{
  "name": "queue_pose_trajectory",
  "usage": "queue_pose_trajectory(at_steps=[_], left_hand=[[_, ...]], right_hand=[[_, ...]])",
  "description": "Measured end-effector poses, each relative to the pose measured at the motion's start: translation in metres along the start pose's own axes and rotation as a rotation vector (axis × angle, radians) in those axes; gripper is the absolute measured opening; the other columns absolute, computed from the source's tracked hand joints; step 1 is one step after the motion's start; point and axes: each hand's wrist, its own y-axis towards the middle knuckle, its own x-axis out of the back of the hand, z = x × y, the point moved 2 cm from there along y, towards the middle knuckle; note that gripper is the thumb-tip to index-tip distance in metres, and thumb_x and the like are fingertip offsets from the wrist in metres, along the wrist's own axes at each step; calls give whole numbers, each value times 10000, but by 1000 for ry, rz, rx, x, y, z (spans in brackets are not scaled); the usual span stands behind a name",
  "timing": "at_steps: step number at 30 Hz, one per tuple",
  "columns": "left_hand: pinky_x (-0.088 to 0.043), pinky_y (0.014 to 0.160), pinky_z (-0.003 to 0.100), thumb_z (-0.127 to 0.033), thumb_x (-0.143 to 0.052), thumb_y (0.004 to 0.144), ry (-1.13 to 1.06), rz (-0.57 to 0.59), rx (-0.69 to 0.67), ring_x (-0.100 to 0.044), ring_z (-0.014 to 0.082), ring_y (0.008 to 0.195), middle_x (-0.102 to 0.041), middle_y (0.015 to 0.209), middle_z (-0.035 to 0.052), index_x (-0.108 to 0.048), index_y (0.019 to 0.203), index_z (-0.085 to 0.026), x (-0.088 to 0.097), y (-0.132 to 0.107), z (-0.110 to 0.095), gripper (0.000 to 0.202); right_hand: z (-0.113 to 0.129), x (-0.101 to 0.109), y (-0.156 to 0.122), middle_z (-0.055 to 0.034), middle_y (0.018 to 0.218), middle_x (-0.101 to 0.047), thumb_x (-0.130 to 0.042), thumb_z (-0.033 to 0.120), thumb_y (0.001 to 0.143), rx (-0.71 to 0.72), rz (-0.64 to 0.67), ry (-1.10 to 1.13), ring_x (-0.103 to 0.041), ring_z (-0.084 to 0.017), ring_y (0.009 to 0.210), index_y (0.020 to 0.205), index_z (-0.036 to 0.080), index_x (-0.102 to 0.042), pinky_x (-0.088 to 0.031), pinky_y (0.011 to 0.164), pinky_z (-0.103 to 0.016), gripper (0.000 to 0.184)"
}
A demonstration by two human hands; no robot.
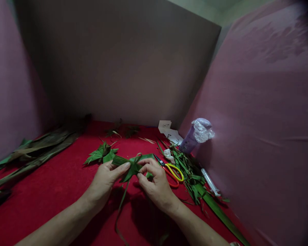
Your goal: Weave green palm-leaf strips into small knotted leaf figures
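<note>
From the head view I see the folded leaf piece [132, 168] low in the middle of the red cloth [61, 181], held just above it between both hands. Its ribbed long axis runs left to right, tilted slightly up toward the far left. One loose strip [121, 204] trails down toward me. My left hand [104, 181] pinches the left end with thumb and forefinger, and my right hand [156, 184] is closed narrowly on the right end. Scissors [172, 172] lie just beside the right hand. Farther right, a purple container [189, 142] stands tilted, with crinkled plastic over its top. I cannot tell what it holds.
</note>
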Motion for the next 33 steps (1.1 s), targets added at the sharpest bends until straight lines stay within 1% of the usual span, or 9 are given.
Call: queue_pose_trajectory(at_steps=[5,8,13,21,23,25,28,30,33], left_hand=[[-471,697,248,-276,-707,683,-48,43,20,-613,154,702,-714,718,29,-705,758,-160,-2,0,0,137],[-470,691,234,-270,-708,684,-56,43,25,-609,142,694,-711,700,20,-706,751,-162,-2,0,0,127],[-466,690,230,-284,-710,681,-54,53,25,-606,144,700,-707,695,21,-707,729,-161,-3,-1,-1,132],[-467,675,227,-292,-677,721,-33,65,18,-606,137,674,-715,706,26,-701,721,-159,-5,-1,-3,136],[-475,693,237,-294,-669,731,-9,52,-10,-622,147,701,-726,741,33,-703,749,-162,-3,0,-3,137],[-485,702,249,-295,-660,741,44,20,-64,-639,160,731,-734,759,34,-704,773,-171,0,2,-5,135],[-501,695,243,-269,-690,710,142,-12,-160,-663,167,734,-743,748,24,-714,780,-188,7,5,-13,110],[-518,694,244,-239,-720,668,170,36,-208,-677,169,714,-748,736,16,-726,769,-198,10,6,-20,109],[-546,655,245,-217,-707,666,183,105,-253,-686,162,644,-747,675,0,-738,752,-215,14,7,-31,92]], right_hand=[[-1,0,0,-53,957,-582,-558,97,732,-1,-11,17,-540,-186,936,657,197,-558,-398,835,-321,125],[-1,-1,1,-48,933,-589,-559,96,731,1,-8,13,-541,-186,933,646,196,-550,-391,838,-315,132],[-2,-1,1,-31,822,-590,-546,87,732,7,-1,-4,-546,-186,900,630,195,-534,-388,813,-305,149],[-2,-1,1,-27,793,-581,-543,70,722,28,-5,9,-549,-184,875,636,196,-526,-395,803,-299,154],[-1,-1,1,-35,828,-580,-544,69,723,26,-3,18,-546,-183,888,638,193,-525,-395,812,-301,152],[0,1,1,-47,914,-573,-549,67,721,25,-5,38,-538,-183,928,644,190,-527,-394,834,-303,146],[3,5,3,-58,1043,-543,-556,53,708,37,12,81,-508,-187,1021,656,188,-537,-380,882,-309,146],[5,8,5,-60,1099,-523,-565,39,689,50,37,103,-479,-195,1082,660,187,-550,-356,925,-320,151],[6,12,7,-56,1136,-515,-572,28,667,61,88,168,-463,-199,1116,655,189,-561,-330,954,-327,162]])
